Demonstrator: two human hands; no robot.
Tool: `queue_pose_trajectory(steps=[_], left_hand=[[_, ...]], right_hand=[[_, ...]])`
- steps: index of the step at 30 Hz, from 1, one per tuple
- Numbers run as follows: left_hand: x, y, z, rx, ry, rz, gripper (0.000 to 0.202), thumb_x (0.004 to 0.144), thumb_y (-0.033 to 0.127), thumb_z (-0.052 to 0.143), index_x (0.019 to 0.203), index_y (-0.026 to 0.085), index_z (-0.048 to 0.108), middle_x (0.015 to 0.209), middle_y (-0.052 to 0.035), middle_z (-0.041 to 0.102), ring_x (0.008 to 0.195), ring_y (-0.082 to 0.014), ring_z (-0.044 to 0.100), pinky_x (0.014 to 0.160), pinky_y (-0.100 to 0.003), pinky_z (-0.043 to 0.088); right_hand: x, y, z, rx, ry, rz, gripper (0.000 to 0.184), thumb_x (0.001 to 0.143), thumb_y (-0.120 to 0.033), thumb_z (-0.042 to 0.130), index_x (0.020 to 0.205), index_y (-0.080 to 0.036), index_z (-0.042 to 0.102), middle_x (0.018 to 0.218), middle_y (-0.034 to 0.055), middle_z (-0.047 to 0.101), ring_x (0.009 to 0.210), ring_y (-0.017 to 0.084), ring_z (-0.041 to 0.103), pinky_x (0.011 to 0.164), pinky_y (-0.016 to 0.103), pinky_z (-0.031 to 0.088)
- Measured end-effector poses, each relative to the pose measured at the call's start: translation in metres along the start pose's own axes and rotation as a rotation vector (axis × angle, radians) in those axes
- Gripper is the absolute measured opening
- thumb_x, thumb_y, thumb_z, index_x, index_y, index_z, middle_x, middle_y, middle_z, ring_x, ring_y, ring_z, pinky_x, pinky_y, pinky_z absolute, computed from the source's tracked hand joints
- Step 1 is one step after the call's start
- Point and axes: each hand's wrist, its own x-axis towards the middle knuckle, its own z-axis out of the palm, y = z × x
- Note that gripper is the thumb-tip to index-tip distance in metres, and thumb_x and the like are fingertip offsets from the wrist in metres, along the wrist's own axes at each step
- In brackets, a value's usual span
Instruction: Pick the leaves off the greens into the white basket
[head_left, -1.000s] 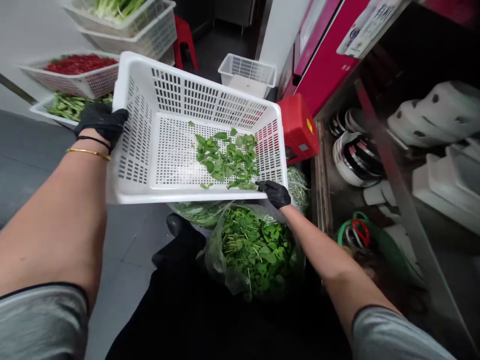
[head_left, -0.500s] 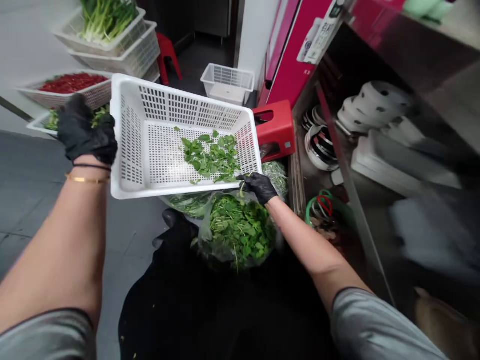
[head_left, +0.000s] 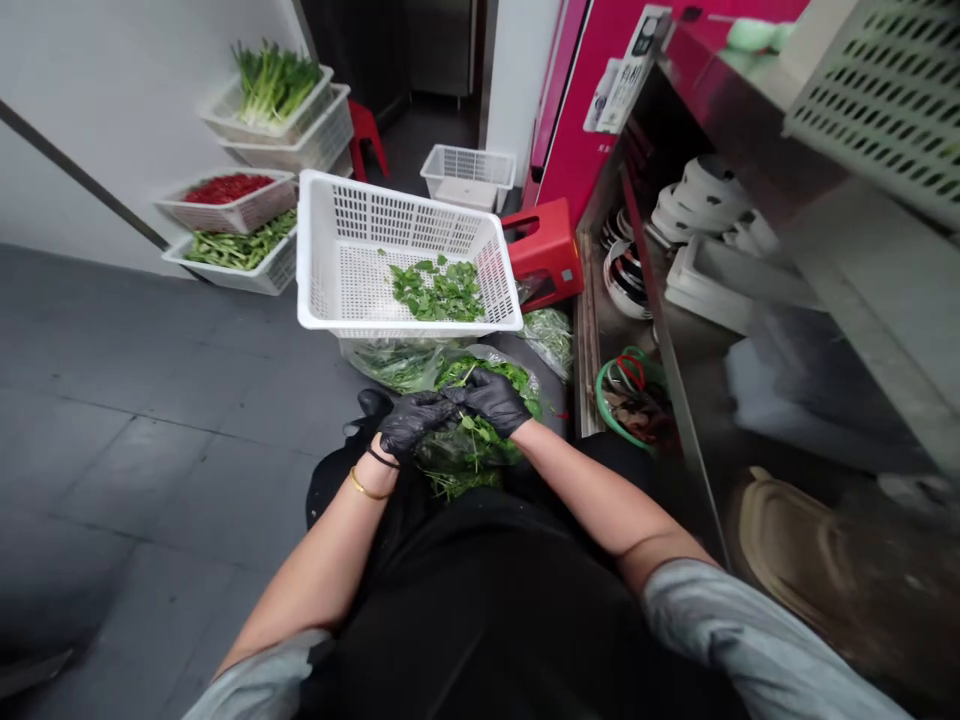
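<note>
Both my hands wear black gloves and meet over a clear plastic bag of leafy greens (head_left: 457,455) on my lap. My left hand (head_left: 411,421) has its fingers curled on green sprigs from the bag. My right hand (head_left: 491,398) is closed on the same bunch, touching the left. Just beyond the bag stands a white slotted basket (head_left: 319,255) with a small heap of picked green leaves (head_left: 439,290) in its right half. Neither hand touches the basket.
Stacked white baskets with green stalks (head_left: 274,85), red chillies (head_left: 225,190) and green beans (head_left: 232,250) stand at the left wall. A red stool (head_left: 547,255) and an empty white basket (head_left: 469,175) lie beyond. A steel shelf unit (head_left: 675,330) with bowls runs along the right. Grey tile floor lies left.
Both hands let go of the white basket, which now rests beyond the bag. The hands came together over the bag of greens and took hold of sprigs. The camera view pulled back.
</note>
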Motion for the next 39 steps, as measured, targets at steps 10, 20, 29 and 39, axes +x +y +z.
queue_pose_trajectory(steps=[10, 20, 29, 39], left_hand=[[-0.030, -0.015, 0.007, -0.034, 0.121, 0.069, 0.019, 0.049, 0.026, 0.083, 0.060, 0.016, 0.070, 0.057, -0.0015, 0.064, 0.054, -0.0137, 0.056, 0.056, -0.028, 0.047], [-0.042, -0.036, -0.002, -0.007, 0.107, 0.061, 0.009, 0.053, 0.015, 0.076, 0.058, 0.020, 0.069, 0.072, -0.0089, 0.070, 0.077, -0.0234, 0.063, 0.072, -0.033, 0.052], [-0.029, -0.052, 0.016, -0.373, -0.001, -0.161, 0.029, 0.057, 0.037, 0.081, 0.075, 0.019, 0.066, 0.080, -0.0067, 0.069, 0.074, -0.0210, 0.063, 0.060, -0.031, 0.053], [-0.027, -0.049, 0.014, -0.232, 0.112, 0.056, 0.030, 0.056, 0.028, 0.083, 0.070, 0.017, 0.058, 0.057, 0.0026, 0.061, 0.049, -0.0099, 0.054, 0.050, -0.022, 0.044]], right_hand=[[-0.018, -0.005, 0.004, 0.012, -0.133, 0.118, 0.039, 0.054, -0.047, 0.077, 0.074, -0.018, 0.063, 0.054, -0.0057, 0.057, 0.043, 0.007, 0.045, 0.039, 0.020, 0.031], [-0.028, 0.000, -0.026, 0.217, 0.055, 0.043, 0.041, 0.068, -0.052, 0.067, 0.091, -0.017, 0.069, 0.060, -0.0010, 0.066, 0.040, 0.009, 0.048, 0.038, 0.021, 0.035], [-0.030, 0.029, 0.006, 0.204, -0.161, 0.099, 0.037, 0.051, -0.044, 0.081, 0.074, -0.019, 0.065, 0.068, -0.0013, 0.068, 0.060, 0.013, 0.061, 0.058, 0.025, 0.050], [-0.025, 0.041, -0.051, 0.018, -0.065, 0.202, 0.047, 0.072, -0.066, 0.058, 0.069, -0.020, 0.068, 0.063, 0.0037, 0.067, 0.055, 0.016, 0.061, 0.051, 0.028, 0.046]])
